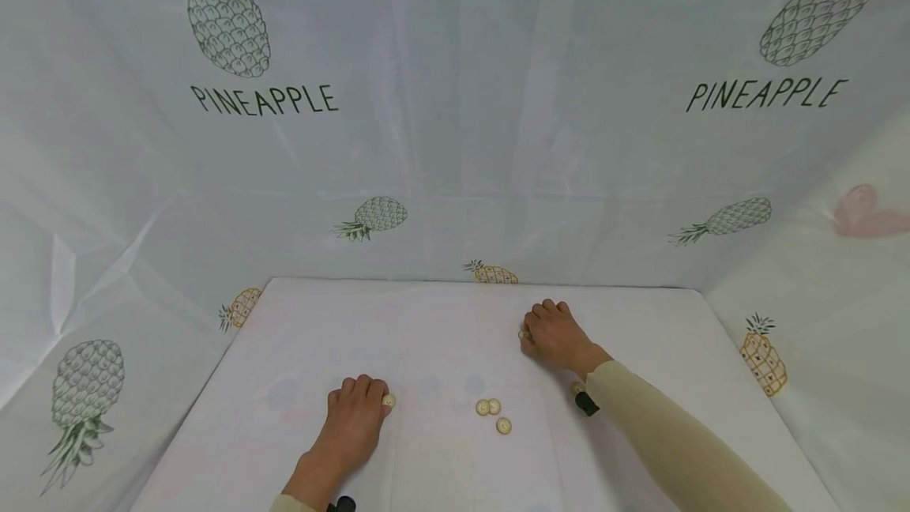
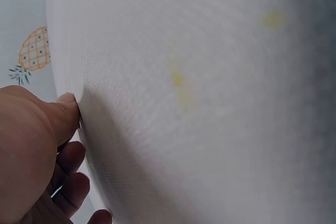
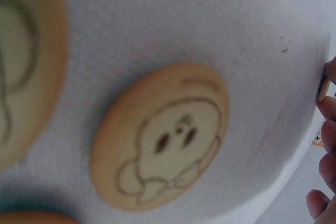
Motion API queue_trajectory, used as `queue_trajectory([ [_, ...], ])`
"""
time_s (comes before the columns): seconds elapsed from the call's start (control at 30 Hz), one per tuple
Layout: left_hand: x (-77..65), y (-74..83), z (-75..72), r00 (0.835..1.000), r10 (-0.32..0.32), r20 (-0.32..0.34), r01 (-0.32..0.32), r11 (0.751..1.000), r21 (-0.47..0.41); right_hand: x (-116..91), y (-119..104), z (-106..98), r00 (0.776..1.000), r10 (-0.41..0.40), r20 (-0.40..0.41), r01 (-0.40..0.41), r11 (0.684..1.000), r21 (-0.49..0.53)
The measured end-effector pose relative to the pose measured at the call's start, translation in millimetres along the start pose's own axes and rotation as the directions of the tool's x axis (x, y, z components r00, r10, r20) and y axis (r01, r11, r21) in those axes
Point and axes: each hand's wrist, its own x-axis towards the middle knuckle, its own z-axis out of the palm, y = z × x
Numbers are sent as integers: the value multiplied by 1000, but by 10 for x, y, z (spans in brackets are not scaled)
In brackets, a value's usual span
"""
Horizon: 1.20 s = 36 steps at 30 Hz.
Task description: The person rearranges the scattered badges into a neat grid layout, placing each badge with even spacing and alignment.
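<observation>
Small round wooden discs with line drawings lie about on the white tabletop. At the left, the left hand [image 1: 355, 421] pinches a wooden disc [image 1: 388, 400] at the table surface; in the left wrist view its thumb [image 2: 65, 114] hides that disc. Farther back on the right, the right hand [image 1: 557, 336] holds another wooden disc [image 1: 524, 333], whose edge shows between thumb and finger in the right wrist view. Under the right wrist, close to the black wrist camera [image 1: 587, 403], lies a further disc [image 1: 577, 389]. A cartoon figure marks a nearby disc [image 3: 163, 140].
Between the hands, two discs [image 1: 483, 407] lie touching, with a single disc [image 1: 503, 425] just in front of them. The white table [image 1: 426, 338] is enclosed by pale cloth [image 1: 455, 141] printed with pineapples at the back and sides.
</observation>
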Motion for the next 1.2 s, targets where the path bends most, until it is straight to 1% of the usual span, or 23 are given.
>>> queue_trajectory([
  [0.1,9,-9,2,1000,-4,-1,4,1000,-8,-2,-1,5,1000,-3,-23,3,1000,2],
  [0.2,7,-9,10,1000,-9,5,9,1000,-8,-20,-8,9,1000,3,-23,-3,1000,3],
  [0.4,-3,16,34,1000,-10,26,11,1000,-15,-94,13,-19,998,47,31,-48,999,26],
  [0.5,-8,12,29,1000,3,13,-3,1000,6,-122,39,-60,996,82,40,-85,993,76],
  [0.57,-6,2,24,1000,7,6,-8,1000,19,-138,63,-107,993,116,20,-117,986,119],
  [0.63,-2,-13,26,1000,2,6,-2,1000,17,-163,89,-168,989,148,-19,-143,976,161],
  [0.7,3,-28,34,1000,-14,18,14,1000,1,-202,115,-231,984,166,-68,-152,972,178],
  [0.8,2,-29,37,998,-40,39,41,999,-27,-313,136,-330,975,173,-137,-147,973,178],
  [0.87,2,-23,29,998,-49,45,50,998,-34,-403,142,-382,970,180,-163,-151,973,177],
  [1.03,2,4,0,996,-64,58,67,997,-50,-671,151,-480,957,226,-183,-187,960,208],
  [1.2,0,13,1,995,-70,76,74,996,-57,-1007,220,-484,943,264,-203,-214,947,240],
])
